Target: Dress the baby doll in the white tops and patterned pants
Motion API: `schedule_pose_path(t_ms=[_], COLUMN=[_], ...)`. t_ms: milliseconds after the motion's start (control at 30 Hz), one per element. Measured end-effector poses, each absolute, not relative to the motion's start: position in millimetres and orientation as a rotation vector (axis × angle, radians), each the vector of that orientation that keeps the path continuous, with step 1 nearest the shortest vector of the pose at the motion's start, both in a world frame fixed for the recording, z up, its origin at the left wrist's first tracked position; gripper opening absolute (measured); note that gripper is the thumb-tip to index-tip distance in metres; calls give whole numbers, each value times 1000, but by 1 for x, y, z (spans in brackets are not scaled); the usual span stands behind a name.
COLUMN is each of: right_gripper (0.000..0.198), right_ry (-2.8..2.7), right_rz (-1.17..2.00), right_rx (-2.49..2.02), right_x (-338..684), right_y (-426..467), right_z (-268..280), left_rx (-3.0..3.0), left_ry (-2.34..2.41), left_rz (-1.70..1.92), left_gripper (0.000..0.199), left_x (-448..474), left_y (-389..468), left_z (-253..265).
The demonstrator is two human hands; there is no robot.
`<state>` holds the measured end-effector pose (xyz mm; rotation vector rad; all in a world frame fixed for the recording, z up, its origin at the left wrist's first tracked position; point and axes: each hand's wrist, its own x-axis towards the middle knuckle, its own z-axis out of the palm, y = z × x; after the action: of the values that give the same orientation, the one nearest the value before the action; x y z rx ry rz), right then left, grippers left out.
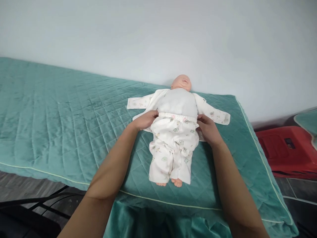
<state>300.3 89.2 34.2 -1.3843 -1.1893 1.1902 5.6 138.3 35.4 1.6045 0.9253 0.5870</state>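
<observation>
A baby doll lies on its back on a teal quilted bed cover, head toward the wall. It wears white printed trousers. An open white printed top is spread under it, sleeves out to both sides, leaving the grey torso bare. My left hand grips the trousers' elastic waistband at the doll's left side of the picture. My right hand grips the waistband on the other side. The doll's bare feet stick out of the trouser legs.
A white wall rises right behind the bed. A red plastic object sits on the floor at the right. Dark metal chair legs show at the lower left, over a dark tiled floor.
</observation>
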Motion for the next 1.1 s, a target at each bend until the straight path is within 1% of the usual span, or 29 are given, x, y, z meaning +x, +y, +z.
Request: schedule_pose_path(t_ms=[100,167,233,300,400,500,633,833,967,1033,1100], right_gripper=[15,12,14,17,18,19,27,31,33,33,32], right_ry=[-1270,-1282,-1273,-1308,-1432,-1555,-1664,-1885,-1984,-1986,-1966], right_rz=[931,791,735,712,697,730,743,685,594,556,530], right_rx=[-1485,-1477,-1400,-1293,-1146,-1073,-1098,-1105,-1095,-1079,-1074], right_x=[302,300,297,292,287,287,292,296,295,294,292], right_y=[90,88,85,81,76,76,77,79,78,78,77], right_z=[33,34,36,39,42,42,43,47,46,45,44], left_rx=[1547,1488,1459,1472,1535,1601,1742,1914,2011,2036,2056], left_ry=[1000,1069,1117,1122,1087,1029,898,845,841,827,841], left_rz=[646,746,910,1094,1222,1226,1141,910,789,785,909], left_gripper=[16,13,15,22,22,17,11,24,31,32,33], left_x=[0,-1,1,6,14,16,12,10,9,10,12], left_y=[136,135,135,135,132,127,125,127,128,128,127], left_z=[39,40,38,38,39,43,48,51,53,52,49])
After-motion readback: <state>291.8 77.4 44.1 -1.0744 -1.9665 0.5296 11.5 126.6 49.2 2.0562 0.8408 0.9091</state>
